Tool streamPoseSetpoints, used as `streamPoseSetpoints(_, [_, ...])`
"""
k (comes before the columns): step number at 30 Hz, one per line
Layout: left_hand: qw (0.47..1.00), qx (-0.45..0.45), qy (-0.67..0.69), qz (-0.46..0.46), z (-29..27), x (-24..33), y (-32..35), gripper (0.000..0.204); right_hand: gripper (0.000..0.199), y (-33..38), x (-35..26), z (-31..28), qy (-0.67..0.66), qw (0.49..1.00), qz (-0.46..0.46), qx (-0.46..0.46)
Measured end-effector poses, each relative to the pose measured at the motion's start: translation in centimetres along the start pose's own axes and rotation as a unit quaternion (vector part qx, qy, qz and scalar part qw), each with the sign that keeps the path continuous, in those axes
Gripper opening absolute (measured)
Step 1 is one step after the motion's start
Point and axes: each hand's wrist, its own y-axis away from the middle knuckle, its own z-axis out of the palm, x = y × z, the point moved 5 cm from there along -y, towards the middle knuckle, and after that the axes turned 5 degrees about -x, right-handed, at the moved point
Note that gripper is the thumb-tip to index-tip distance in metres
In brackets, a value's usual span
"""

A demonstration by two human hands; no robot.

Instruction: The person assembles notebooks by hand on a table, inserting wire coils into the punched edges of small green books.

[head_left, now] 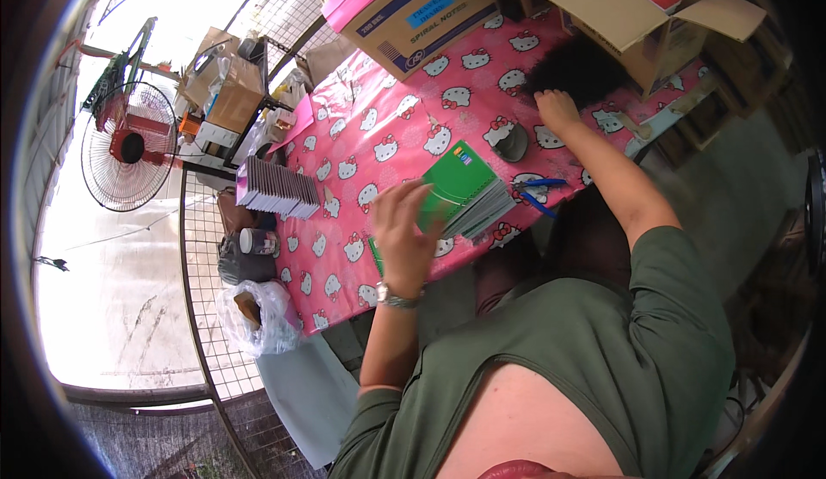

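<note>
My left hand (403,229), with a metal watch on its wrist, hovers at the left side of a stack of green-covered notebooks (463,185). Its fingers are spread and blurred by motion, and nothing shows in its grasp. Farther off on the right, my right hand (557,109) is at the edge of a black furry mass (581,70). The fingers there look bent, but their tips are hidden. Beside the notebooks lie blue-handled scissors or pliers (539,193). A dark grey rounded object (511,142) lies just beyond them.
The table wears a pink cartoon-cat cloth (379,117). A long row of purple-edged notebooks (277,188) stands at left. Cardboard boxes, one closed (417,18) and one open (641,36), line the far side. A plastic bag (258,320) and a fan (129,147) are at left.
</note>
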Motion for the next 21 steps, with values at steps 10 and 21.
streamPoseSetpoints(10, [0.962,-0.270,0.012,-0.030,4.0,0.8,-3.7,0.018,0.020,1.0,2.4,0.9,-0.163,0.986,0.015,0.014])
streamPoseSetpoints(21, [0.951,-0.309,0.009,-0.014,4.4,0.9,-4.3,0.020,0.025,-0.4,1.5,-9.3,-0.399,0.902,-0.046,0.159])
